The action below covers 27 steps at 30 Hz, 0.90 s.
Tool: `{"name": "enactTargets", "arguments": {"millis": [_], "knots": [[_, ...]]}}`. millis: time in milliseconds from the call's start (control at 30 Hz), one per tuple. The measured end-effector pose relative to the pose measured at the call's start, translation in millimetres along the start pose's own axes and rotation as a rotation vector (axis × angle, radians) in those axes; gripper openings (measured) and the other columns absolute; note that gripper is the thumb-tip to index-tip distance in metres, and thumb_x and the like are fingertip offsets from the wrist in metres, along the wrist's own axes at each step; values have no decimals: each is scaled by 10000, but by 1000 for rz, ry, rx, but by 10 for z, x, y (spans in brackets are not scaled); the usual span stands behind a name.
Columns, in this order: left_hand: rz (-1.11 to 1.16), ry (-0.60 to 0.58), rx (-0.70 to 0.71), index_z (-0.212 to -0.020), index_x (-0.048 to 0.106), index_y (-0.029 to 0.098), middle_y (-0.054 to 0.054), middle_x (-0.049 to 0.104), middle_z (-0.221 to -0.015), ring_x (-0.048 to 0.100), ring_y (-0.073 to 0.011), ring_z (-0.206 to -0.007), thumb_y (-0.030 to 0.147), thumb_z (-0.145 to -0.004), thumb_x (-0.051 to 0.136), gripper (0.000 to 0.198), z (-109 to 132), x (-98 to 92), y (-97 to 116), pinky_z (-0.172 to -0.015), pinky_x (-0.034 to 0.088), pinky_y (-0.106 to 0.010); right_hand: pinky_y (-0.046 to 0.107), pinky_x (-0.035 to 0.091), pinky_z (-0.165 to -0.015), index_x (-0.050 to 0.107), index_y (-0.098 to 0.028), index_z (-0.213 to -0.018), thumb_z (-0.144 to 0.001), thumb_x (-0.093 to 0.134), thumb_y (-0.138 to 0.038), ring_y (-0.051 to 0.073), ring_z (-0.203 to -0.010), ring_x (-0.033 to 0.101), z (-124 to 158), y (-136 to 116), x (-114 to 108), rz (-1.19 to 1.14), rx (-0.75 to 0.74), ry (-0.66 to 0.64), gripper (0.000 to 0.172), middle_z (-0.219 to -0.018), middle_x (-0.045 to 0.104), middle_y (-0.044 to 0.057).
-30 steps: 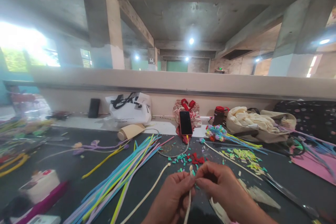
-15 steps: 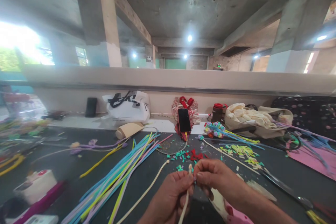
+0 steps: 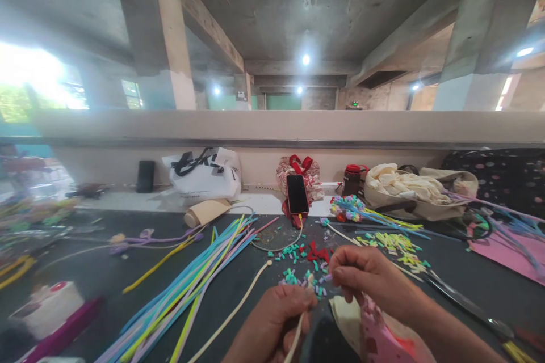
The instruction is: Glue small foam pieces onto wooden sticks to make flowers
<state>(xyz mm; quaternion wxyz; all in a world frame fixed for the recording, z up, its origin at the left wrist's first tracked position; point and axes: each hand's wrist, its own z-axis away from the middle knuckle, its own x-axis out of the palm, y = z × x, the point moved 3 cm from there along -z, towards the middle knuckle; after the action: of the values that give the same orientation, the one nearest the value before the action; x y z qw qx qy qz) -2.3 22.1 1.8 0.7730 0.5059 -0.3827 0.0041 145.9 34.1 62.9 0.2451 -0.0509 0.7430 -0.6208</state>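
My left hand (image 3: pixel 281 317) is closed around a cream cord (image 3: pixel 296 333). The cord's tip rises just above the thumb and its tail runs down toward the lower edge. To the right and slightly higher, my right hand (image 3: pixel 361 272) is apart from the cord, thumb and fingers pinched together; whatever it holds, if anything, cannot be made out. Small teal and lilac pieces (image 3: pixel 290 277) lie just beyond the left hand, with red pieces (image 3: pixel 317 252) behind them. Another cream cord (image 3: pixel 238 312) with a knobbed end rests on the dark table to the left.
Long pastel fuzzy stems (image 3: pixel 191 289) spread across the left. A phone (image 3: pixel 297 194) on a cable leans on a patterned bag. Yellow-green pieces (image 3: pixel 395 243), a long metal tool (image 3: pixel 460 300) and a pink sheet (image 3: pixel 511 255) lie right. Below my right hand is a pink object (image 3: pixel 378 334).
My right hand has moved away from the left hand and the cord, to the right and slightly up. The left hand has shifted slightly left and down, still holding the cord.
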Motion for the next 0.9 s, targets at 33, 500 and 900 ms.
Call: {"name": "enactTargets", "arguments": {"millis": [33, 500, 900], "knots": [[-2, 3, -17, -545, 539, 109, 56, 447, -336, 271, 0, -229, 325, -551, 678, 258, 5, 2, -10, -267, 124, -143, 132, 337, -381, 557, -140, -681, -737, 530, -233, 50, -429, 459, 8, 4, -35, 13, 1, -1, 113, -511, 499, -50], [-108, 11, -118, -607, 587, 103, 51, 457, -322, 247, -3, -210, 314, -597, 615, 213, 5, -9, -69, -268, 78, -153, 150, 388, -439, 639, -153, -670, -758, 550, -218, 54, -457, 497, 44, 11, -28, 270, -231, -4, 141, -595, 528, -35], [-197, 16, -158, -613, 558, 131, 76, 406, -306, 252, -18, -195, 379, -597, 590, 250, -12, -29, -82, -267, 86, -157, 166, 377, -471, 662, -168, -697, -775, 546, -261, 61, -467, 490, 45, 38, -20, 354, -252, -13, 167, -583, 532, -36]]}}
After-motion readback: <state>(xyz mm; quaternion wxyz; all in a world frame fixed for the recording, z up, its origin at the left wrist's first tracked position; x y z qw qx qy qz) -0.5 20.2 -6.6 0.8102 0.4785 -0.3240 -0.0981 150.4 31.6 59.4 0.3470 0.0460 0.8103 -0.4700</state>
